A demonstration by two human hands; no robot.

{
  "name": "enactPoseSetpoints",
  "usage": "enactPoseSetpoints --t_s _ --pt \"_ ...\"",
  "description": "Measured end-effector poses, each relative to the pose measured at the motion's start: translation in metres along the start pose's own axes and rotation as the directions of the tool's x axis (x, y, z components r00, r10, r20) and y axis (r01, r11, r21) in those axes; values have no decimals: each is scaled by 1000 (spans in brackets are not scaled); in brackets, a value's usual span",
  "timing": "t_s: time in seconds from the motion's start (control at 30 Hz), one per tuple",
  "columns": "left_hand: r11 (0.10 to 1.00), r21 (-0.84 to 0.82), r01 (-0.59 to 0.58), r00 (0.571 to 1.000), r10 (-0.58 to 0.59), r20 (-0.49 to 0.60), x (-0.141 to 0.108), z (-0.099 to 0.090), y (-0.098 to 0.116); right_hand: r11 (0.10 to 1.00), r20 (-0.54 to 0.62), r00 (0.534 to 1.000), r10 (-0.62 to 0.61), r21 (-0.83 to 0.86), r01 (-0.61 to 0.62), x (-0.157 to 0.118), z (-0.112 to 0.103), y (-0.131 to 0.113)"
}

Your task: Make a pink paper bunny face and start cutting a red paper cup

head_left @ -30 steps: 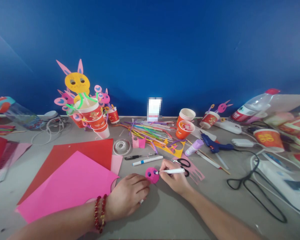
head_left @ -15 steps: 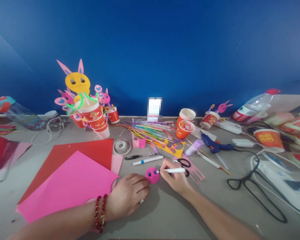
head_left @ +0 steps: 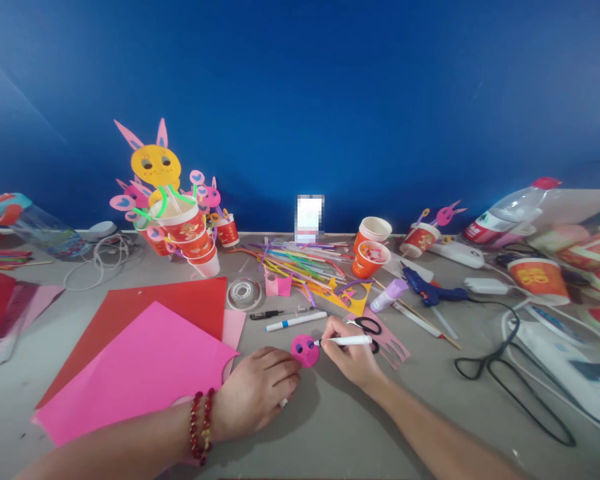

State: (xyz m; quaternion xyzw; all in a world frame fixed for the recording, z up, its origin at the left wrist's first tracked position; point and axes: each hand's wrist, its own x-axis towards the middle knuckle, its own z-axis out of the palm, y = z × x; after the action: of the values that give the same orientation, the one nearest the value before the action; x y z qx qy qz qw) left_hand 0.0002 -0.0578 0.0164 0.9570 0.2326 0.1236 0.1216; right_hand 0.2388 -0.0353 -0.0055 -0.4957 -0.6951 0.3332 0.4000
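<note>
A round pink paper face [head_left: 305, 351] with two dark eyes lies flat on the grey table. My right hand [head_left: 347, 350] is closed round a white marker [head_left: 353, 341], its tip at the right eye of the face. My left hand [head_left: 260, 389] rests on the table with its fingertips on the left edge of the face. A small white object, perhaps a marker cap, pokes out under that hand's fingers. Just behind the face lie a white and blue marker [head_left: 296, 321] and a black pen [head_left: 266, 315].
Pink paper [head_left: 145, 373] and red paper [head_left: 165, 300] lie at left. Behind are a tape roll [head_left: 243, 291], coloured strips [head_left: 300, 263] and decorated cups [head_left: 180, 223]. Scissors [head_left: 369, 325], a glue stick [head_left: 389, 295], a blue glue gun [head_left: 427, 288] and its looping cable are at right.
The marker in my right hand has shifted very slightly to the right at the eye. My left hand stays in the same place on the paper face.
</note>
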Motion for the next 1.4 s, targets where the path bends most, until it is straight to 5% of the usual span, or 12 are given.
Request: enactPoseSetpoints --t_s 1.4 --pt "1000 20 -1 1000 1 -6 1 1 0 999 21 1000 -3 40 2 -1 1 3"
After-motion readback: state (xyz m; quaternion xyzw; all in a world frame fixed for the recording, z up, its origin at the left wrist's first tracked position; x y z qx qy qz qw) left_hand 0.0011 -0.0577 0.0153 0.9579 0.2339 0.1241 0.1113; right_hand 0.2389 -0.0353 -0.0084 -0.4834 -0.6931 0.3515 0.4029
